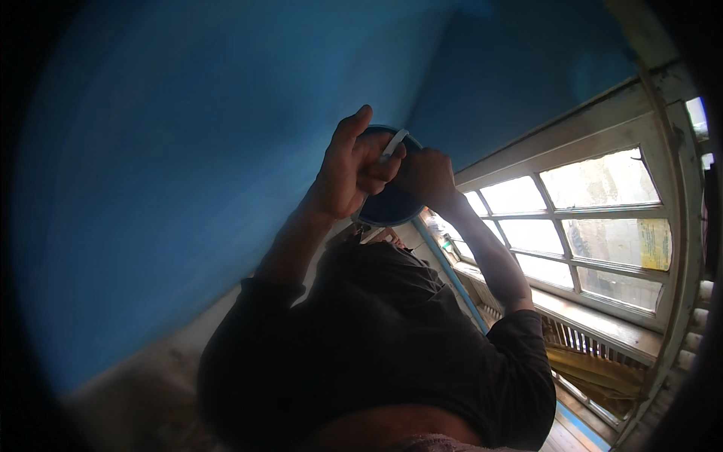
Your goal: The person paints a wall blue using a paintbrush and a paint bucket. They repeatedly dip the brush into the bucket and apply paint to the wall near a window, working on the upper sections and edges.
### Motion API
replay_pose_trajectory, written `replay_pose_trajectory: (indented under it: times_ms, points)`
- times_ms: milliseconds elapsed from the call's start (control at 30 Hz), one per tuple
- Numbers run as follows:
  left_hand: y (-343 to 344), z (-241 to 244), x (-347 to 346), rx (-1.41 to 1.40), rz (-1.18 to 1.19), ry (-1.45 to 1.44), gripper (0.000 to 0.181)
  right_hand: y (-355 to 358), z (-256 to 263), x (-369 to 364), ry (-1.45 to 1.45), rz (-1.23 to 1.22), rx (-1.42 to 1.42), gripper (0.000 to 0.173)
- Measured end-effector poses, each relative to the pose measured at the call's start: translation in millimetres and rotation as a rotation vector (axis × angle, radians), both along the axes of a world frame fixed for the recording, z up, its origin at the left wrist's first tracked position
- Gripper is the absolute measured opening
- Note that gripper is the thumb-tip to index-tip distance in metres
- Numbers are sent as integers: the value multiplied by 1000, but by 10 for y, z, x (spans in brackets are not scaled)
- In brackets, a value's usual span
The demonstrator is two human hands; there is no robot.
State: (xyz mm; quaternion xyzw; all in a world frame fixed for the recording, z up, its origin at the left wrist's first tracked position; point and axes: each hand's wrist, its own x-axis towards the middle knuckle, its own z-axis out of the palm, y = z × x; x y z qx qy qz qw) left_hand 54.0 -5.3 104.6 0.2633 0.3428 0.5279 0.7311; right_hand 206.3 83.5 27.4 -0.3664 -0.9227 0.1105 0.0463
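Observation:
My left hand [361,161] is raised in front of my chest with its fingers curled around a pale handle strip [394,145]. Just behind the hands is a round, dark blue bucket [390,210], its mouth facing me; the strip appears to belong to it. The thumb of that hand sticks up, away from the strip. My right hand [432,176] is bent over the bucket's right side, and its fingers are in deep shadow. Whether those fingers hold anything is hidden. What lies inside the bucket is too dark to make out.
A blue painted wall [186,169] rises close in front and to the left, meeting another blue wall [525,85] at a corner. On the right is a white-framed window [607,181] with several panes. Below its sill [599,325] are slats and yellowish cloth-like material [593,367].

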Motion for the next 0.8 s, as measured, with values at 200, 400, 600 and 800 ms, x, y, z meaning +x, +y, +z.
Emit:
replay_pose_trajectory:
  times_ms: [200, 400, 600, 800]
  points:
    - [9, -36, -40, -13, 14, 31, 90, -25, 67, 104, 152, 22, 58, 36]
    - [-15, -119, -57, -44, -2, -9, 87, -101, 374, 195, 321, -21, -24, 22]
    - [8, -148, -24, -105, 87, -15, 86, -247, 294, 245, 487, -111, -48, 22]
    - [125, -163, -36, -121, 63, -109, 86, -49, -64, 218, 281, 168, -302, 13]
